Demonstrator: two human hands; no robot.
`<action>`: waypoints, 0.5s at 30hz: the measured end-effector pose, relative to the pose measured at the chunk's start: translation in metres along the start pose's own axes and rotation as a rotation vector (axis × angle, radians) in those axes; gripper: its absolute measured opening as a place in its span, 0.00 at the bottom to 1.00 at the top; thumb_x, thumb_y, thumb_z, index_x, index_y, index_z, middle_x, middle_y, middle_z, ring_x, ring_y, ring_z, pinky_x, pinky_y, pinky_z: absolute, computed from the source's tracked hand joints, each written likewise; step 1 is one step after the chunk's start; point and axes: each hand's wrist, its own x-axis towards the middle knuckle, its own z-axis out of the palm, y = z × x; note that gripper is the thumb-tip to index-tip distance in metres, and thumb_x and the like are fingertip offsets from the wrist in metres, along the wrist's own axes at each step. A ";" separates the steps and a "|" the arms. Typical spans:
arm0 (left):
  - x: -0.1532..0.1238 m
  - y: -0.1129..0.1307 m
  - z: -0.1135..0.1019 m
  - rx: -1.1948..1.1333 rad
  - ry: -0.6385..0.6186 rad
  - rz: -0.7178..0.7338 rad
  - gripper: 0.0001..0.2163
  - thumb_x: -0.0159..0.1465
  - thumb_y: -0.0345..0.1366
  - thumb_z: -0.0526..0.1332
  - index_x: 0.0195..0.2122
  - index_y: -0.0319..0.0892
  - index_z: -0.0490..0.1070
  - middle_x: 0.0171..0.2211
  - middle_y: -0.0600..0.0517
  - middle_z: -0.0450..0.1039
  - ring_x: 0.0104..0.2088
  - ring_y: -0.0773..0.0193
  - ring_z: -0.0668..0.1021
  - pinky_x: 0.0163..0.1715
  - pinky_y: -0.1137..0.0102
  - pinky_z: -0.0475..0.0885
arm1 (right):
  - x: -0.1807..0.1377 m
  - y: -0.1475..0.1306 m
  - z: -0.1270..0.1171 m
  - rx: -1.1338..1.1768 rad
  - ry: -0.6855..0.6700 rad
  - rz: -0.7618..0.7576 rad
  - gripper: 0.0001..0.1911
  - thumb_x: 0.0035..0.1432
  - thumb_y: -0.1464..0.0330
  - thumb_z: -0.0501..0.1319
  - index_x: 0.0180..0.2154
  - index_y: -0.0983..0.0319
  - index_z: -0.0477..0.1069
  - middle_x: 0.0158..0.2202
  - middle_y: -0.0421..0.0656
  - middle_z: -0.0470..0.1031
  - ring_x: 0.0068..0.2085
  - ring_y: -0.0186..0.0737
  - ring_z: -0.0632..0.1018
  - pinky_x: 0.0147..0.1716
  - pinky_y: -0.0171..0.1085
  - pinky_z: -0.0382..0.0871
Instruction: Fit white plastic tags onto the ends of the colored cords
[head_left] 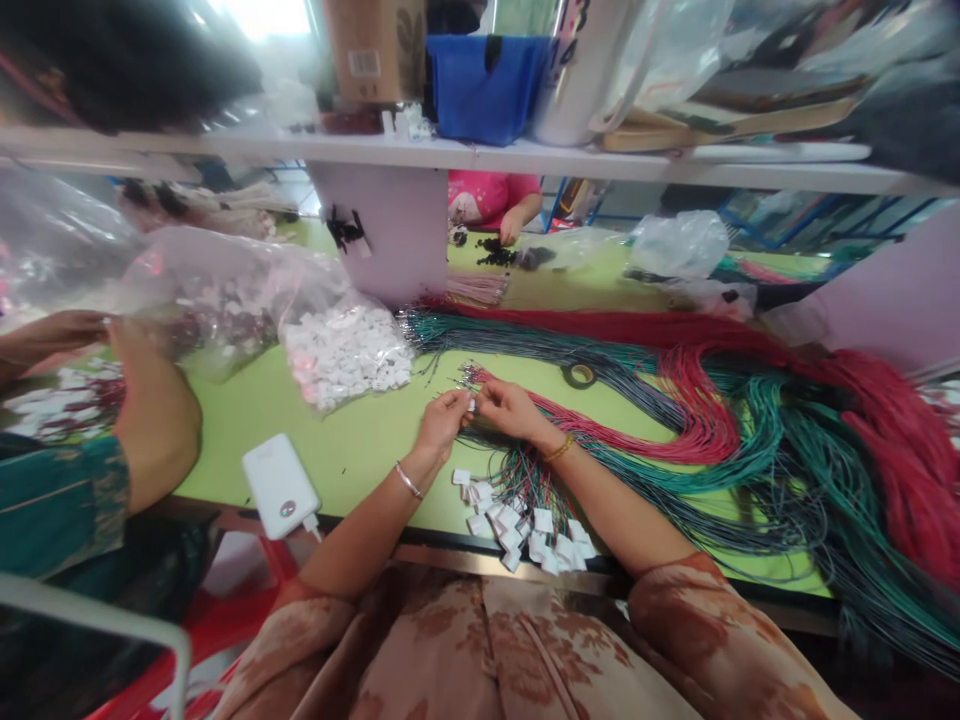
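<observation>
My left hand (442, 422) pinches a small white connector housing (471, 404) between thumb and fingertips. Close beside it, my right hand (510, 408) has its fingers pinched together at the housing; a thin wire seems to be in them, but its end is hidden. Red wires (577, 415) with bare metal ends lie just behind and to the right of my hands. Below my wrists, several white connectors (544, 522) on wires are heaped at the table's front edge. A clear bag of white housings (349, 350) lies to the left, beyond my left hand.
Long bundles of green wires (765, 430) and dark wires sweep across the right side. A tape roll (580, 376) lies behind my hands. A white power bank (280, 485) sits front left. A co-worker's arm (154, 410) is at far left; another person's hand (513, 224) works beyond the shelf (300, 148).
</observation>
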 end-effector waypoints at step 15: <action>-0.058 0.019 0.030 0.437 -0.352 0.536 0.05 0.56 0.38 0.66 0.30 0.44 0.78 0.36 0.45 0.75 0.39 0.59 0.75 0.40 0.68 0.69 | -0.003 -0.007 -0.025 0.088 -0.241 0.131 0.16 0.56 0.59 0.54 0.25 0.63 0.67 0.20 0.37 0.66 0.23 0.31 0.64 0.25 0.32 0.56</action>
